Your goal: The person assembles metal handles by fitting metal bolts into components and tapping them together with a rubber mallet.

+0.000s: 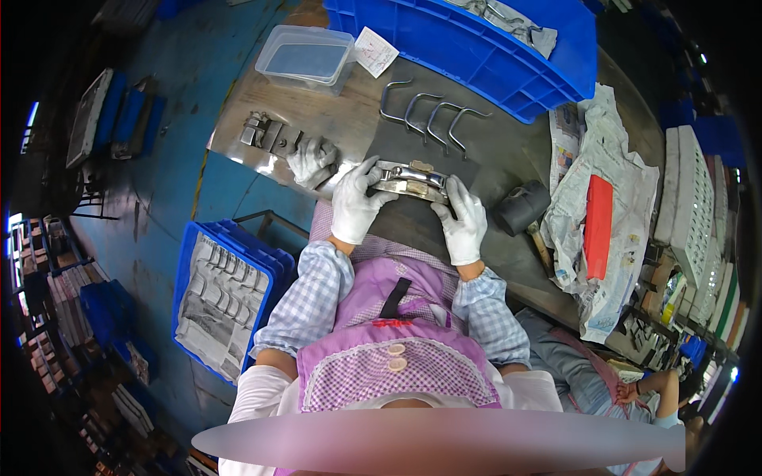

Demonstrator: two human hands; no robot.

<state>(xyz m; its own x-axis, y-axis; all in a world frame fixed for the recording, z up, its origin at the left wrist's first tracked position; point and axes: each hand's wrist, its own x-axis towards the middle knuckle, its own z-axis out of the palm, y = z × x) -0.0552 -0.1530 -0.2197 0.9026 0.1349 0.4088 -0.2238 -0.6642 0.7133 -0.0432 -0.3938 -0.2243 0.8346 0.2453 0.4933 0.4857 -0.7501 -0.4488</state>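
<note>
Both my hands wear white gloves. My left hand (355, 205) grips the left end of a metal jig (413, 187) on the table, its fingers bent over the edge. At the jig's right end my right hand (463, 220) holds on with thumb and fingers. A shiny curved metal bar (411, 174) appears to lie along the jig. Just past it, several bent metal handles (429, 119) rest in a row on a dark mat (373, 147). Beside my left hand is a crumpled white glove (312, 162), next to a small metal clamp block (270, 135).
A black-headed mallet (521, 208) lies right of my right hand, near newspaper (575, 262) with a red bar (598, 226). Behind stand a blue crate (468, 63) and a clear plastic box (305, 59). Another blue crate (184, 293) holds bent handles. A person (571, 361) is at lower right.
</note>
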